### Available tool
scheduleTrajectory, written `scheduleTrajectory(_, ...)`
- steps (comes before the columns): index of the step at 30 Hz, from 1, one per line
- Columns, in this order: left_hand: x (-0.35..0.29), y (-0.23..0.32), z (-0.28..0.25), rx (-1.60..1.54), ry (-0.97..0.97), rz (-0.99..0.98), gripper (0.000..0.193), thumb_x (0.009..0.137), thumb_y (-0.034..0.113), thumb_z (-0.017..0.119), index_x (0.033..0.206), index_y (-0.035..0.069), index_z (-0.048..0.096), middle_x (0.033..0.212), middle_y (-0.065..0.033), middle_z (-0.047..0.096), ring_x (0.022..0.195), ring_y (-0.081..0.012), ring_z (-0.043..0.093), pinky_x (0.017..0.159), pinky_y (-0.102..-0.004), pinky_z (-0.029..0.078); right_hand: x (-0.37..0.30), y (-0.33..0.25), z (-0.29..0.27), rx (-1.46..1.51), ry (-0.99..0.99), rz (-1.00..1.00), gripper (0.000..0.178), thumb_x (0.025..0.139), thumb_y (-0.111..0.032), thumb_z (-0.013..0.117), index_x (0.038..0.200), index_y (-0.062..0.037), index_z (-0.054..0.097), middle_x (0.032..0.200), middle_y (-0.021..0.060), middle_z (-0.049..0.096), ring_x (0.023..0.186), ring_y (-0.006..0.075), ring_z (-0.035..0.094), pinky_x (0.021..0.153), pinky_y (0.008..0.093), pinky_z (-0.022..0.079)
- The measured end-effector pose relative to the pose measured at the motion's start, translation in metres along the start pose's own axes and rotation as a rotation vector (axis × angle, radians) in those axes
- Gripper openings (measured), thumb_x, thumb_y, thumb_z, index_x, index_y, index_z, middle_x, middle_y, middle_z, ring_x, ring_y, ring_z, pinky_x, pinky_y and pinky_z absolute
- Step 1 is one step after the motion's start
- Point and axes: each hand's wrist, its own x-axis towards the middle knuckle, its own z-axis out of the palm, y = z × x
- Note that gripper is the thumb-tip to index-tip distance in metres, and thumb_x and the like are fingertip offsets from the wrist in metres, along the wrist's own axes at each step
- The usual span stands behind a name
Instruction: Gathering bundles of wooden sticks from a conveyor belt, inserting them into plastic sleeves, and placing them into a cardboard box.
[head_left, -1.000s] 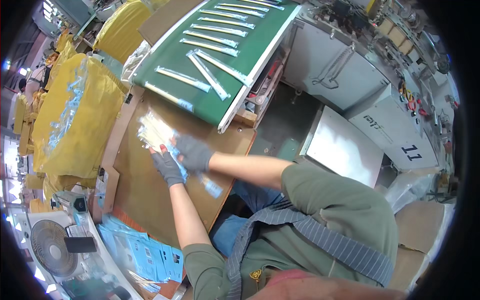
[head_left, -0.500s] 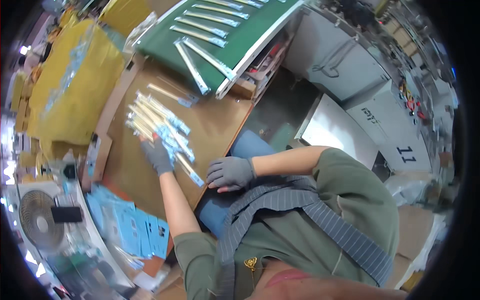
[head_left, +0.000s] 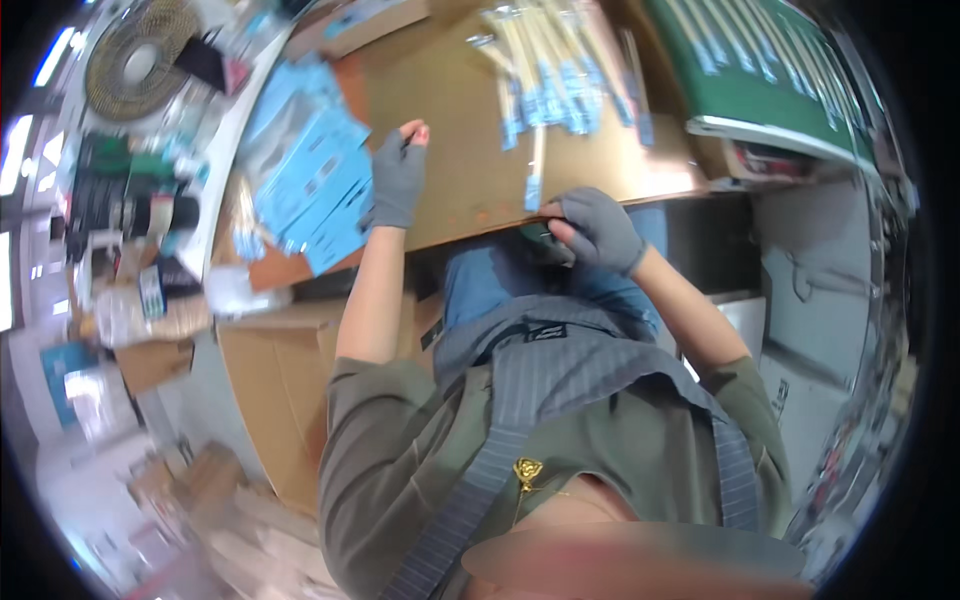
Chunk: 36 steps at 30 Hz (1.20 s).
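Note:
My left hand (head_left: 398, 180), in a grey glove with bare fingertips, is over the brown tabletop (head_left: 450, 170) beside a spread of light-blue printed sheets (head_left: 312, 165). Its fingers are curled in, and nothing shows between them. At the table's front edge is my gloved right hand (head_left: 597, 232), thumb and forefinger a little apart, holding nothing that I can see. Its fingertips are close to the lower end of a slim clear packet (head_left: 536, 165) with a pale stick and a blue end. Beyond it lies a pile of similar packets (head_left: 550, 75), blurred by motion.
A green belt surface (head_left: 750, 105) with rows of packets stands at the right. On the left are a fan (head_left: 142, 62), a dark phone (head_left: 212, 65) and a white shelf edge (head_left: 225, 190). Cardboard boxes (head_left: 275, 400) stand below the table at the left.
The view has swung left, so the table looks turned. My left hand has left the packet pile and come over beside the blue sheets. My right hand remains near the table edge.

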Motion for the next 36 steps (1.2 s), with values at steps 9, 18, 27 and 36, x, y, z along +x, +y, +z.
scheduleTrajectory(9, -0.02, -0.054, -0.128, 0.756, 0.144, -0.063, 0.028, 0.087, 0.024, 0.057, 0.103, 0.002, 0.064, 0.098, -0.0167, 0.066, 0.087, -0.0336, 0.063, 0.079, -0.0395, 0.049, 0.031, 0.021, -0.003, -0.304, 0.247, -0.089, 0.049, 0.09, -0.033, 0.051, 0.127, -0.001, 0.05, 0.13, 0.0204, 0.051, 0.122, 0.0351, 0.046, 0.104, 0.0406, 0.033)
scheduleTrajectory(18, -0.008, -0.126, -0.172, 0.995, -0.137, -0.132, 0.042, 0.089, 0.028, 0.054, 0.116, -0.004, 0.056, 0.115, -0.023, 0.059, 0.109, -0.0371, 0.055, 0.095, -0.0419, 0.042, -0.037, 0.009, -0.022, -0.156, 0.399, 0.157, 0.035, 0.09, -0.032, 0.055, 0.111, -0.0041, 0.058, 0.11, 0.0171, 0.059, 0.103, 0.0336, 0.055, 0.091, 0.0414, 0.043)
scheduleTrajectory(27, 0.049, -0.022, 0.064, 0.427, -0.076, 0.253, 0.051, 0.093, 0.034, 0.051, 0.124, -0.007, 0.05, 0.124, -0.0271, 0.052, 0.116, -0.0393, 0.049, 0.1, -0.043, 0.037, -0.053, 0.019, 0.005, -0.257, 0.439, 0.066, 0.023, 0.088, -0.029, 0.054, 0.096, -0.0081, 0.059, 0.096, 0.0109, 0.06, 0.094, 0.0308, 0.056, 0.082, 0.0408, 0.045)
scheduleTrajectory(36, 0.07, -0.013, 0.135, 0.471, -0.213, 0.294, 0.067, 0.089, 0.048, 0.051, 0.132, -0.004, 0.043, 0.13, -0.0264, 0.047, 0.121, -0.0384, 0.044, 0.104, -0.0432, 0.032, 0.015, 0.041, 0.055, -0.302, 0.491, -0.206, 0.038, 0.09, -0.038, 0.049, 0.108, -0.005, 0.055, 0.118, 0.0145, 0.055, 0.114, 0.0325, 0.048, 0.094, 0.0468, 0.039)
